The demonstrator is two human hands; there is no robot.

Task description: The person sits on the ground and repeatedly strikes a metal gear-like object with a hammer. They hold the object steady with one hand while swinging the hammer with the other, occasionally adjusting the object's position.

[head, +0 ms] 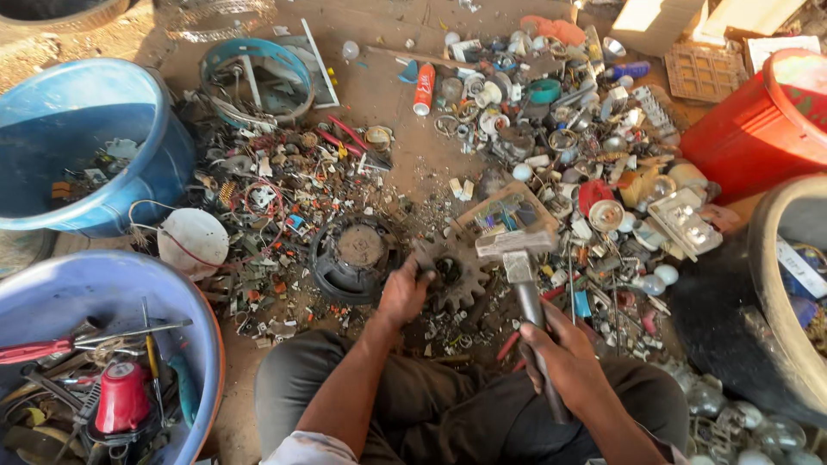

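I sit on the ground with scrap spread before me. My right hand (564, 353) grips the handle of a metal hammer (520, 254), whose head hangs just above and right of a dark toothed gear (455, 277). My left hand (405, 288) rests on the gear's left edge, holding a small dark piece against it. A round black speaker part (355, 257) lies just left of that hand. Small broken bits cover the ground around the gear.
Two blue tubs stand at left, the far one (82, 142) holding some scrap, the near one (103, 362) full of tools and a red part. A red bucket (758, 129) and a dark tub (788, 284) stand right. Mixed junk piles (568, 120) lie behind.
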